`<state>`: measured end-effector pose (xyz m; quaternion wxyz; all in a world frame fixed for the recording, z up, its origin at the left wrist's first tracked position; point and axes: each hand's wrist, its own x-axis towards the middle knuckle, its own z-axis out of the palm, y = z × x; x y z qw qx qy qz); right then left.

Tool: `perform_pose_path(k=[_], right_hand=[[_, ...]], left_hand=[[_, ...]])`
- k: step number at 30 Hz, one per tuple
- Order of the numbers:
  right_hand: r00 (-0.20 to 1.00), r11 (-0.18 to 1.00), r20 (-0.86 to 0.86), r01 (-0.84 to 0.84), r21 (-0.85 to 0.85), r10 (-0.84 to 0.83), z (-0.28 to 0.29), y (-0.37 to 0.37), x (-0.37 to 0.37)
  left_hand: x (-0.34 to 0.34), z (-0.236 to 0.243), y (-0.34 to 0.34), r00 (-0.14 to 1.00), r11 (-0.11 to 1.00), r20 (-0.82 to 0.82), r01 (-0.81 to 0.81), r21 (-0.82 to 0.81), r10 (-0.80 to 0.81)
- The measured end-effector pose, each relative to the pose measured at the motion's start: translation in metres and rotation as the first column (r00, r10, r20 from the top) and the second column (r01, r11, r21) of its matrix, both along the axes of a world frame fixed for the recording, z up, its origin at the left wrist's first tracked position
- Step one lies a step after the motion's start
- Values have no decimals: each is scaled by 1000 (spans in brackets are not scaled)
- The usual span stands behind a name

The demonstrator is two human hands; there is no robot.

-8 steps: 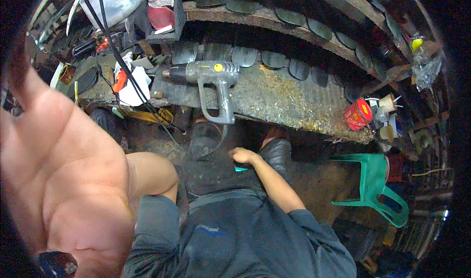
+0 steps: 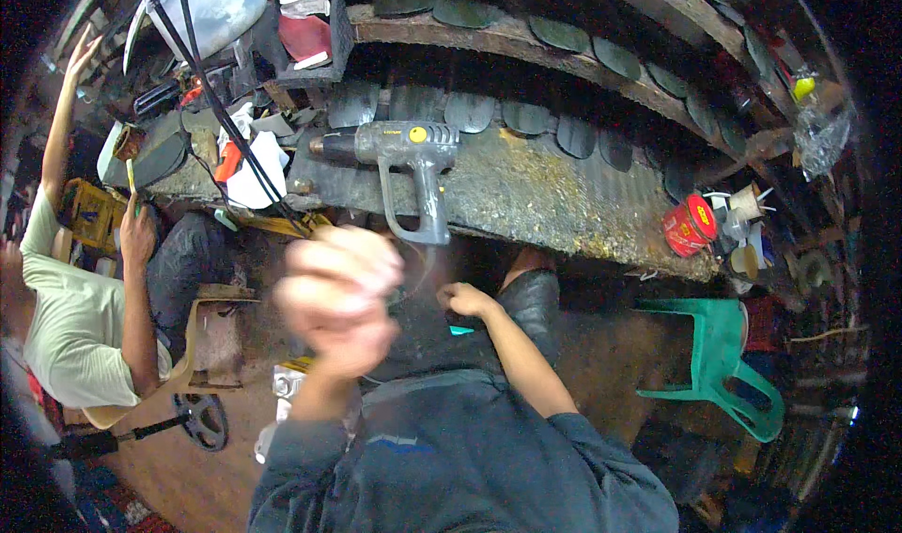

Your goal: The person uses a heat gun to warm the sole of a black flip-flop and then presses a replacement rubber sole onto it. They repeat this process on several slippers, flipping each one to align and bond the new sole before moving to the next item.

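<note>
My left hand [image 2: 340,298] is raised in front of my lap, badly smeared by motion. Its fingers look curled, but I cannot see whether anything is in them. Resting on my lap, my right hand [image 2: 465,300] has its fingers curled in, and whatever they hold, if anything, is hidden. A small teal patch [image 2: 460,330] shows just below that hand. Beyond both hands, a grey heat gun [image 2: 413,148] with a yellow round mark lies on its side on the workbench [image 2: 554,190], its nozzle to the left and its handle reaching the near edge.
Dark rounded sole-shaped pieces [image 2: 615,55] line the shelf behind the bench. A red tin [image 2: 690,225] stands at the bench's right end. A green plastic chair [image 2: 709,354] is on the right. At left, a seated co-worker [image 2: 80,331] holds a brush [image 2: 132,171]. Black cables [image 2: 221,101] hang at upper left.
My left hand has dropped from close in front of the view, at far left, to above my lap. The co-worker and left floor have come into sight. My right hand has barely moved.
</note>
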<state>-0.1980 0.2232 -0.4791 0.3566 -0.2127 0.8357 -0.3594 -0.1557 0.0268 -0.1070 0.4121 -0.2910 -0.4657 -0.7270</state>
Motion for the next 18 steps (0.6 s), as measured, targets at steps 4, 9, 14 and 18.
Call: perform_pose_path(k=[4,9,14,18], right_hand=[[998,993,35,-56,-103,60,-4,0,-2],[969,968,7,248,-42,-248,20,-17,-3],[993,878,-109,10,478,47,38,-23,8],[930,752,-83,-236,616,359,11,-21,22]], left_hand=[[41,-149,31,868,858,494,220,-463,44],[66,-225,62,749,624,659,548,-557,-68],[61,-204,100,729,429,598,682,-592,-333],[44,-183,130,446,192,589,876,-443,-674]])
